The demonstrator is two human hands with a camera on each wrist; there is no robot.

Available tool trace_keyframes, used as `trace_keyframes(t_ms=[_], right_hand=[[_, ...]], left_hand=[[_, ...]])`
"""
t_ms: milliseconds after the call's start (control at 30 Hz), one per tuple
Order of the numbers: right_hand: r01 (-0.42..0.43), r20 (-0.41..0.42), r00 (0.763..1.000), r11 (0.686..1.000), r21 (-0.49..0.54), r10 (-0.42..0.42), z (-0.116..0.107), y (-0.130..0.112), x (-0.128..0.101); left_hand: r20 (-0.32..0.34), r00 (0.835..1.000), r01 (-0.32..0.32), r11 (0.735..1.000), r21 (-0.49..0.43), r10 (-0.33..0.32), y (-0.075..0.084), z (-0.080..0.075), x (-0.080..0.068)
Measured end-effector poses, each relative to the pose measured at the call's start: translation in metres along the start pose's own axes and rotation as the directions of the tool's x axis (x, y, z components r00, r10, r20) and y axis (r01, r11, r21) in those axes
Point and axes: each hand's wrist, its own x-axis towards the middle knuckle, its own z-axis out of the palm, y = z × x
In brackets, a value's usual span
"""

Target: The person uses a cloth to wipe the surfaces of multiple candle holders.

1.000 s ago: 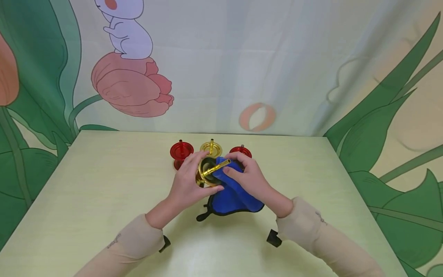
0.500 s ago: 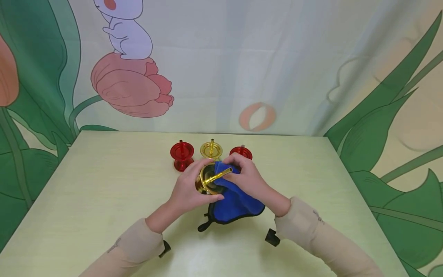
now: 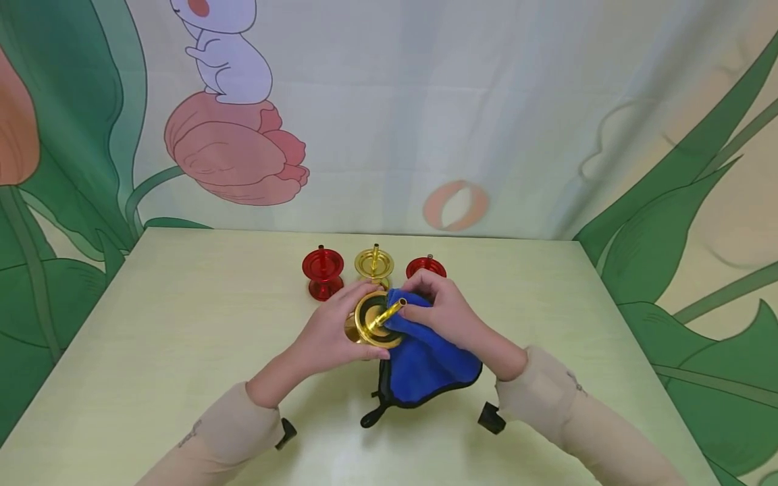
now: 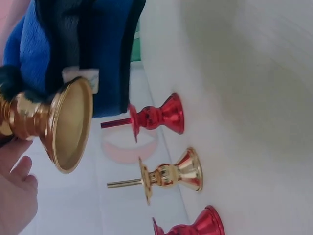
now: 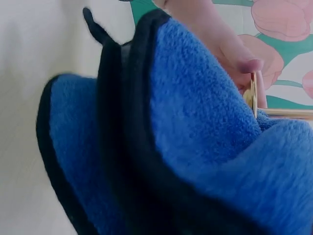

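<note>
My left hand [image 3: 331, 334] grips a gold candlestick [image 3: 378, 318] around its side, held up off the table. Its dish faces the head camera and its tube leans to the upper right. In the left wrist view the flared foot of this candlestick [image 4: 73, 127] shows clearly. A blue cloth [image 3: 431, 371] with black edging is pinched in my right hand [image 3: 446, 314], and a fold of it lies against the dish beside the tube. The rest of the cloth hangs down, with a black loop at its corner. In the right wrist view the cloth [image 5: 195, 103] hides most of the candlestick.
Behind the hands stand a red candlestick [image 3: 324, 265] at the left, another gold candlestick [image 3: 367, 264] in the middle and a red one [image 3: 427, 266] at the right, partly covered by my right hand. The pale table [image 3: 200, 324] ends at a printed curtain [image 3: 365, 135].
Both hands have come slightly nearer to me with the gold candlestick and cloth. The candlestick's dish has tipped to face up more, and the cloth has slid lower along its right side.
</note>
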Motion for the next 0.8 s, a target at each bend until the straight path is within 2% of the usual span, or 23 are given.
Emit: trace_keyframes(t_ms=[133,267,367,400,467,567,667,800], right_hand=[[0.009,0.022,1.000,1.000,-0.022,-0.008,0.001,-0.002,-0.002],[0.062,0.082,0.995,0.998,-0.008,-0.061,0.000,-0.001,-0.003],[0.077,0.105,0.991,0.997,0.006,-0.077,-0.002,0.000,-0.003],[0.073,0.101,0.992,0.997,0.007,-0.073,-0.003,-0.001,-0.003],[0.052,0.075,0.996,0.999,0.008,-0.052,-0.005,-0.003,-0.003],[0.013,0.026,1.000,1.000,0.003,-0.013,-0.006,-0.007,-0.003],[-0.009,-0.028,1.000,1.000,0.005,0.009,-0.004,-0.008,-0.004],[-0.015,-0.098,0.995,0.999,0.033,0.018,0.002,-0.010,-0.006]], left_hand=[[0.095,0.995,0.015,0.998,-0.057,-0.010,0.001,-0.005,0.002],[0.223,0.974,0.052,0.995,-0.087,-0.032,0.003,-0.011,0.004],[0.256,0.966,0.067,0.993,-0.097,-0.040,0.004,-0.011,0.004],[0.243,0.969,0.063,0.993,-0.100,-0.037,0.004,-0.010,0.003],[0.177,0.984,0.043,0.994,-0.103,-0.024,0.003,-0.007,0.001],[0.024,0.999,-0.033,0.997,-0.073,0.035,0.001,-0.001,-0.004],[-0.094,0.988,-0.125,0.992,0.000,0.124,0.000,0.004,-0.010],[-0.154,0.965,-0.200,0.976,0.090,0.212,-0.001,0.009,-0.013]])
